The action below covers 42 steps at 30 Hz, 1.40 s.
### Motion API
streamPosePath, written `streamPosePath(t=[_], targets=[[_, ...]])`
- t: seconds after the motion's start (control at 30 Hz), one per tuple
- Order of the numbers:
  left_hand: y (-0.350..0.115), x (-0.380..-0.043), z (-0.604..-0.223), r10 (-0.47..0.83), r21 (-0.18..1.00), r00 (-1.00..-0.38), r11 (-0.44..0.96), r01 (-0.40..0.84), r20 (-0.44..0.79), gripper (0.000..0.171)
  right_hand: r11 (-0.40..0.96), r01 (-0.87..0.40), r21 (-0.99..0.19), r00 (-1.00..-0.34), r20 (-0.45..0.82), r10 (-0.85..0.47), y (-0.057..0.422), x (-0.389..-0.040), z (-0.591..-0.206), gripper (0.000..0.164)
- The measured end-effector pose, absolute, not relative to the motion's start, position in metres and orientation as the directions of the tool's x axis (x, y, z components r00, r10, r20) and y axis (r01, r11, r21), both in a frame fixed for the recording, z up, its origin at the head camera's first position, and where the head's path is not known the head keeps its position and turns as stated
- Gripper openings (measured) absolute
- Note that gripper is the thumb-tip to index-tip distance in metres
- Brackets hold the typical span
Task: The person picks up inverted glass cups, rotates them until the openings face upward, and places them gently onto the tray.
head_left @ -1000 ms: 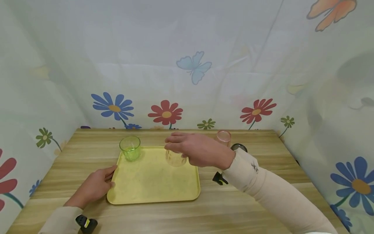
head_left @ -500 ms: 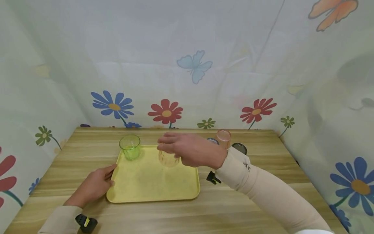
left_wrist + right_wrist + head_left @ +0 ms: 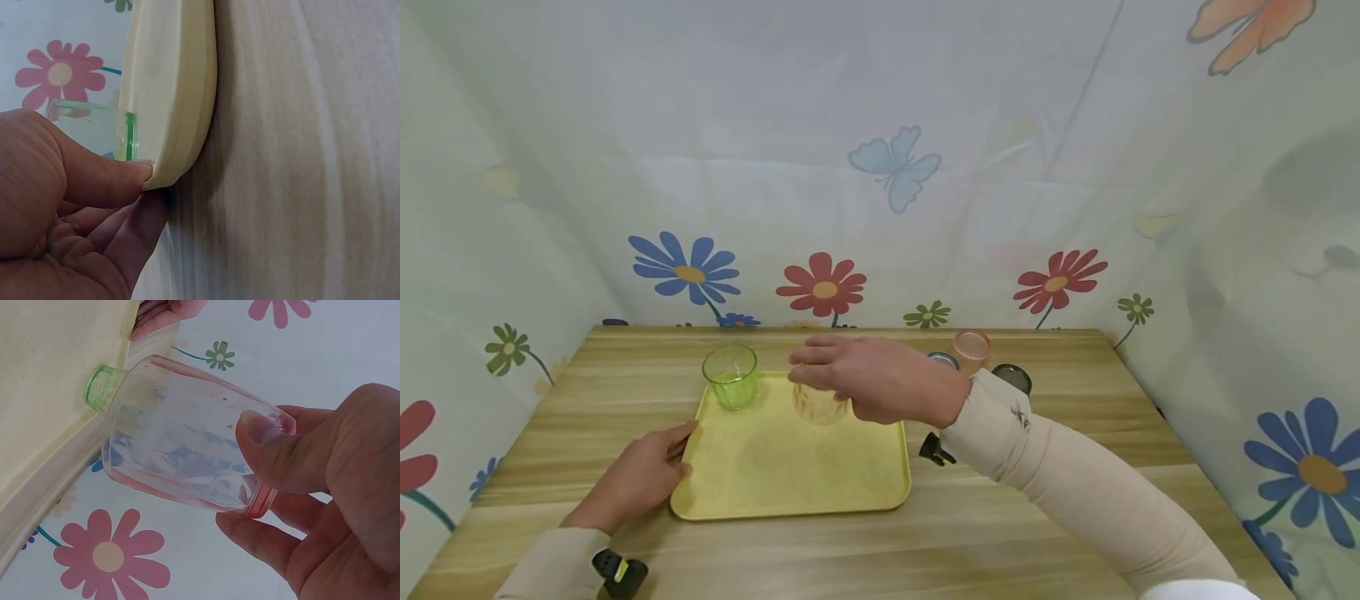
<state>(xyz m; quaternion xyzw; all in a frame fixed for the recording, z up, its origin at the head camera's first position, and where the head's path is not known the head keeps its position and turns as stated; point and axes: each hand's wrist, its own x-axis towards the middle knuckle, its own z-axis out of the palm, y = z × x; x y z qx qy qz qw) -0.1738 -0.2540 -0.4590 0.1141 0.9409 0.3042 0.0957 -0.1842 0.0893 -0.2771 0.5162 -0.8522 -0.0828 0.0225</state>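
My left hand pinches the left edge of a yellow tray, thumb on top and fingers underneath. In my right hand is a clear, faintly pink plastic cup, gripped by its narrower, thicker pink end. Its wider end points down toward the tray; in the head view the cup appears over the tray's back middle, partly hidden by my fingers. A green transparent cup stands at the tray's back left corner, also seen beyond my thumb in the left wrist view.
Behind my right wrist, on the wooden table, stand a pink cup, a dark cup and a blue-rimmed one, mostly hidden by that hand. A curtain printed with flowers and butterflies borders the table.
My right hand has moved left over the tray with the clear pinkish cup, uncovering the blue-rimmed cup behind it. The left hand keeps its hold on the tray edge.
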Motion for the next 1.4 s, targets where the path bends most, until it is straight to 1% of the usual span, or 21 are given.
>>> streamPosePath(t=[0.2,0.43,0.6,0.83,1.03,1.17,1.27,1.4], targets=[[-0.253,-0.174,-0.461,0.271,0.581,-0.954,0.800,0.149,-0.128,0.064,0.455,-0.873,0.173,-0.469,-0.048,-0.882,0.086,-0.185,-0.278,0.059],[-0.249,-0.173,-0.459,0.269,0.563,-0.959,0.807,0.177,-0.084,0.062,0.459,-0.876,0.149,-0.472,-0.070,-0.879,0.083,-0.187,-0.275,0.061],[-0.246,-0.173,-0.459,0.266,0.557,-0.959,0.814,0.167,-0.101,0.062,0.459,-0.879,0.131,-0.470,-0.072,-0.880,0.081,-0.187,-0.275,0.062],[-0.245,-0.175,-0.457,0.272,0.550,-0.957,0.817,0.174,-0.101,0.063,0.465,-0.875,0.136,-0.476,-0.064,-0.877,0.078,-0.187,-0.275,0.062],[-0.240,-0.169,-0.452,0.247,0.500,-0.969,0.842,0.200,-0.029,0.066,0.470,-0.877,0.101,-0.475,-0.032,-0.879,0.079,-0.188,-0.278,0.061],[-0.230,-0.161,-0.445,0.235,0.478,-0.971,0.849,0.226,0.043,0.068,0.476,-0.876,0.078,-0.478,-0.003,-0.878,0.081,-0.188,-0.280,0.061],[-0.218,-0.154,-0.439,0.250,0.498,-0.962,0.823,0.272,0.112,0.071,0.475,-0.878,0.066,-0.474,0.033,-0.880,0.081,-0.187,-0.283,0.060],[-0.200,-0.149,-0.426,0.266,0.554,-0.951,0.774,0.308,0.158,0.084,0.480,-0.877,0.038,-0.474,0.099,-0.875,0.082,-0.188,-0.288,0.059]])
